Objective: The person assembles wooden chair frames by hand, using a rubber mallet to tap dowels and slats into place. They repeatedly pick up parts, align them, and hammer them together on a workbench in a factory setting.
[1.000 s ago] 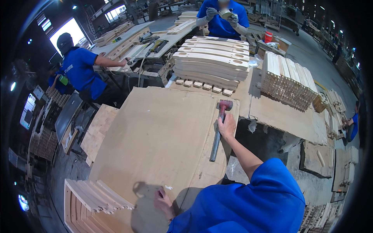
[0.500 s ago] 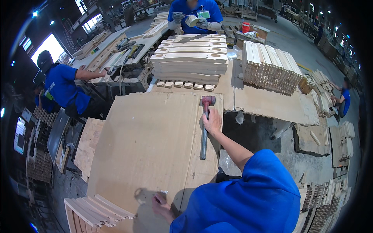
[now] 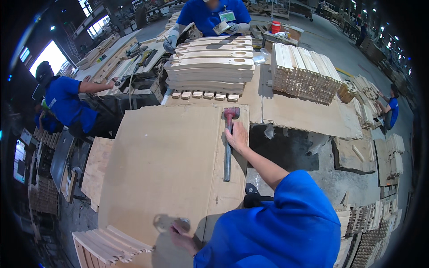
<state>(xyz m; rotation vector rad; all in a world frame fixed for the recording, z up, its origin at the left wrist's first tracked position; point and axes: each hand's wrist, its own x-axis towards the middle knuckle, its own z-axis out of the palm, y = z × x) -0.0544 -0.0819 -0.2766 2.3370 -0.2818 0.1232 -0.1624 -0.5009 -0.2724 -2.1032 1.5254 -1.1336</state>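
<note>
From the head view, the only one I have, I see my right hand [image 3: 237, 136] reaching across to a red-headed mallet [image 3: 228, 156], its fingers curled narrowly about the dark handle just below the head. The mallet lies along the right edge of the cardboard-covered tabletop [image 3: 156, 156], its head close to the far right corner and its handle end pointing toward the near edge. My left hand [image 3: 182, 239] is low over the near edge, fingers partly bent; I cannot tell whether it pinches something small. Fanned curved wooden pieces [image 3: 111, 243] sit at the near left corner. Just past the far edge stand a row of small wooden blocks [image 3: 197, 94] and a stack of pale slats [image 3: 210, 73], with a co-worker [image 3: 212, 18] leaning in behind it. I judge the step in hand to be handling the mallet, either taking it up or laying it down. Lifting it would call for a firmer wrap and a hold farther back on the handle; leaving it, only loosened fingers.
</note>
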